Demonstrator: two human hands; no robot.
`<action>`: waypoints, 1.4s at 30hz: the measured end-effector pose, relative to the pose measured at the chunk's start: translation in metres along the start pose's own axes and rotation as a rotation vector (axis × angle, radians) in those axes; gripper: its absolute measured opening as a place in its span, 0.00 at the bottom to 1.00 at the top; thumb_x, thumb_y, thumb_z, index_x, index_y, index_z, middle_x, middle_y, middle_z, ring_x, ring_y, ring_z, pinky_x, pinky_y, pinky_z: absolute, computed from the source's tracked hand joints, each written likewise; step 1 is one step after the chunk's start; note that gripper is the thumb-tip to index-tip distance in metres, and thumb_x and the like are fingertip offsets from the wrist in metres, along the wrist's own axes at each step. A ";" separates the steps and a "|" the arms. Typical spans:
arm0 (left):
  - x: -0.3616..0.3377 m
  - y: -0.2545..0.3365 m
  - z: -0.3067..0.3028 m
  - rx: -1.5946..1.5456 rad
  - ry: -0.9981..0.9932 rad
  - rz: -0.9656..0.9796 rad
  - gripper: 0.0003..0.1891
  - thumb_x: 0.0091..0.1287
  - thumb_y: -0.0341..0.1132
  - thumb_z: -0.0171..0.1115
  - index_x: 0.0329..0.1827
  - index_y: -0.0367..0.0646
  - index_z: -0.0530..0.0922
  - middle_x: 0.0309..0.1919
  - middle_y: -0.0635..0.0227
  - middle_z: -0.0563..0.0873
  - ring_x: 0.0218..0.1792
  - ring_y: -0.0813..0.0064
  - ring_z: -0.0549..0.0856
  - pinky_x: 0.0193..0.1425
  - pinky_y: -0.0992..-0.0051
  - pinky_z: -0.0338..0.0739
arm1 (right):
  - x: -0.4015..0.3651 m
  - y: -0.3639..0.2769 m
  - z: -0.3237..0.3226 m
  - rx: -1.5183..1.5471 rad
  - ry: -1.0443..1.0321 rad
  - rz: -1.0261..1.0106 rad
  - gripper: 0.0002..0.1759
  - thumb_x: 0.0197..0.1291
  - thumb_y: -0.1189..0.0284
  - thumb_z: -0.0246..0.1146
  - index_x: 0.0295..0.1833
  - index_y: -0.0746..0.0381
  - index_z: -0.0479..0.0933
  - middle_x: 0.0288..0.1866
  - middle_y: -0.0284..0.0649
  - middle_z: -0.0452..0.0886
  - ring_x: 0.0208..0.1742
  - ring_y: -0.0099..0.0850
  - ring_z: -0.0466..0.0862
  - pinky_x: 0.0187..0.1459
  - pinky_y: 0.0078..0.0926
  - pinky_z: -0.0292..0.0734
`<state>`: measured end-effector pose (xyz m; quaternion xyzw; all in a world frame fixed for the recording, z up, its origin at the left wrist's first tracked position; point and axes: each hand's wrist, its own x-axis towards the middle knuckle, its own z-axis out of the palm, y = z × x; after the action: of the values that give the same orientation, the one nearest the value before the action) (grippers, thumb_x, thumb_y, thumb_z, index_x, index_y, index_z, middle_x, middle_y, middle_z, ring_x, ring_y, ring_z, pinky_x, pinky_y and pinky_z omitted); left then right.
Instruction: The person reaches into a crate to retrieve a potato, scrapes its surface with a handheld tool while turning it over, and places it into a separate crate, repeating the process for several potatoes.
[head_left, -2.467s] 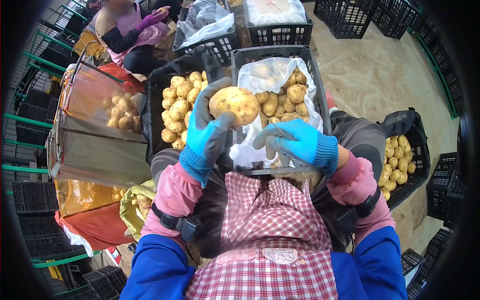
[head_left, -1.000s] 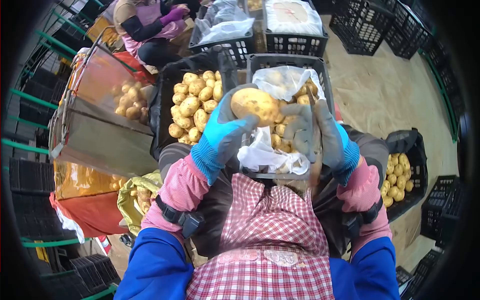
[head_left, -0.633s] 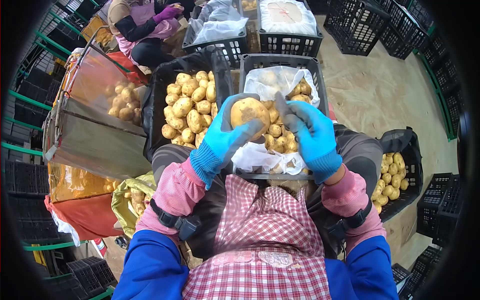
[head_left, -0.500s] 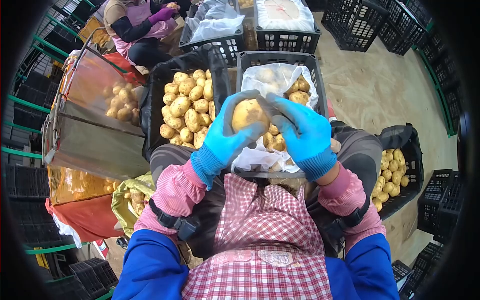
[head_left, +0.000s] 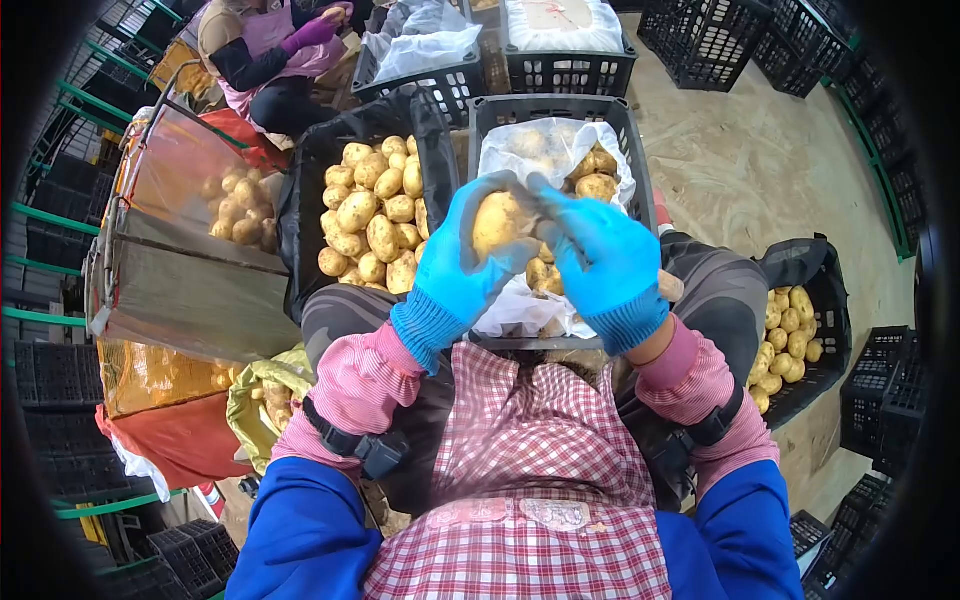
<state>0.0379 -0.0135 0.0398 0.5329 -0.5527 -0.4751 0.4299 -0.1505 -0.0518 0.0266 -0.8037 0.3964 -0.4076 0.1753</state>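
A large yellow potato (head_left: 497, 226) sits in my left hand (head_left: 457, 265), which wears a blue glove with grey palm and fingers. Its fingers curl over the far side and the thumb presses from below. My right hand (head_left: 607, 268), in a matching glove, is closed with its fingertips right at the potato's right side. From its outer side pokes a short tan stub (head_left: 671, 286); I cannot tell what it belongs to. Below both hands is a black crate (head_left: 636, 175) lined with a white sheet (head_left: 529, 312), with potatoes (head_left: 598, 187) in it.
Left of it stands a black-lined crate (head_left: 437, 150) of potatoes. Another potato crate (head_left: 838, 330) is by my right knee. A mesh-sided bin (head_left: 190, 310) and a yellow-green sack (head_left: 243, 408) are at left. Lined crates (head_left: 570, 72) stand ahead. A person (head_left: 270, 60) sits at upper left.
The potato is still between my hands and has turned slightly. My right fingers have shifted along its right side, and the tan stub shows more. The view has moved a little.
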 end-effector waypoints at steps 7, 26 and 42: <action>-0.007 -0.018 0.001 0.021 0.037 0.053 0.36 0.65 0.39 0.74 0.73 0.41 0.65 0.58 0.59 0.80 0.55 0.69 0.82 0.59 0.71 0.78 | -0.009 -0.004 0.000 -0.092 -0.116 -0.076 0.26 0.57 0.72 0.66 0.64 0.52 0.80 0.37 0.39 0.83 0.38 0.40 0.84 0.39 0.39 0.80; 0.008 -0.029 0.003 -0.076 0.166 0.040 0.43 0.71 0.73 0.40 0.68 0.41 0.69 0.51 0.62 0.82 0.44 0.77 0.86 0.38 0.78 0.84 | -0.014 -0.016 -0.001 -0.226 -0.173 -0.121 0.25 0.59 0.71 0.64 0.64 0.54 0.79 0.37 0.39 0.83 0.38 0.39 0.84 0.38 0.37 0.81; 0.007 -0.006 0.006 -0.546 0.084 -0.116 0.41 0.75 0.70 0.33 0.65 0.38 0.71 0.46 0.58 0.85 0.40 0.69 0.89 0.38 0.74 0.88 | 0.002 0.009 -0.003 -0.010 -0.008 0.134 0.21 0.65 0.73 0.65 0.64 0.57 0.81 0.48 0.47 0.87 0.45 0.43 0.88 0.47 0.34 0.82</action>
<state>0.0323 -0.0197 0.0326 0.4473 -0.3546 -0.6079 0.5520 -0.1560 -0.0588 0.0242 -0.7778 0.4508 -0.3897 0.1999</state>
